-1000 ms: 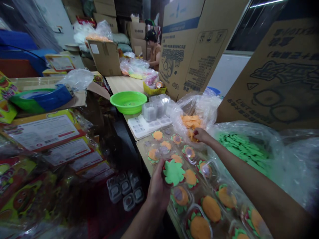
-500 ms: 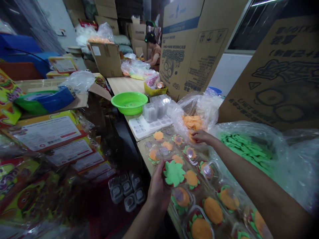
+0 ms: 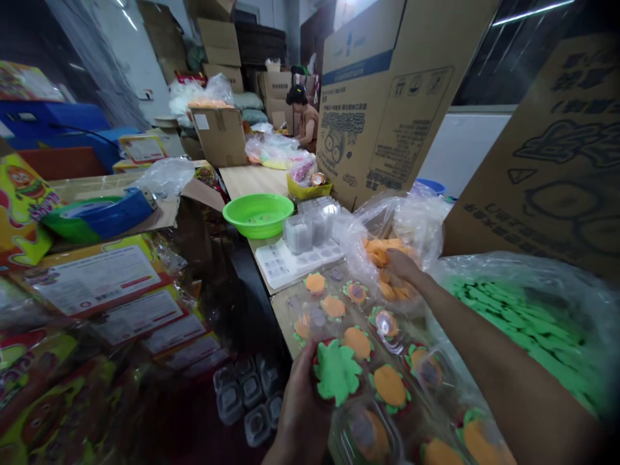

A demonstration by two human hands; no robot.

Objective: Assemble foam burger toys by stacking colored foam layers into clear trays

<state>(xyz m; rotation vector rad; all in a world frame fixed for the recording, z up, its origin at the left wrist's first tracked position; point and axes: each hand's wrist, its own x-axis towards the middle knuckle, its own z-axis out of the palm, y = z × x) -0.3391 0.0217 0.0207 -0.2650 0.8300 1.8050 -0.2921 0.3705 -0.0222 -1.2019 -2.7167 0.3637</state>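
Observation:
My left hand (image 3: 303, 400) is closed around the side of a green lettuce-shaped piece (image 3: 338, 372), which lies over a red layer at the near edge of the table. My right hand (image 3: 402, 263) reaches into a clear plastic bag (image 3: 353, 240) of flat orange discs (image 3: 382, 248). Its fingers are closed at the discs, partly hidden among them. Between my arms stand rows of clear plastic cups, several holding an orange disc (image 3: 389, 385) over green leafy edges. One clear cup (image 3: 365, 433) sits just right of my left hand.
A large bag of green pieces (image 3: 523, 336) lies right of my forearm. Farther back are a white tray (image 3: 276, 266), clear stacked containers (image 3: 298, 234), a green basin (image 3: 258, 216) and a yellow basket (image 3: 310, 190). Cartons (image 3: 387, 97) wall the right side. A person (image 3: 307, 123) sits at the far end.
My right hand has moved from beside the bag's opening onto the orange discs inside it. My left hand still holds the green piece. The view has tilted up slightly.

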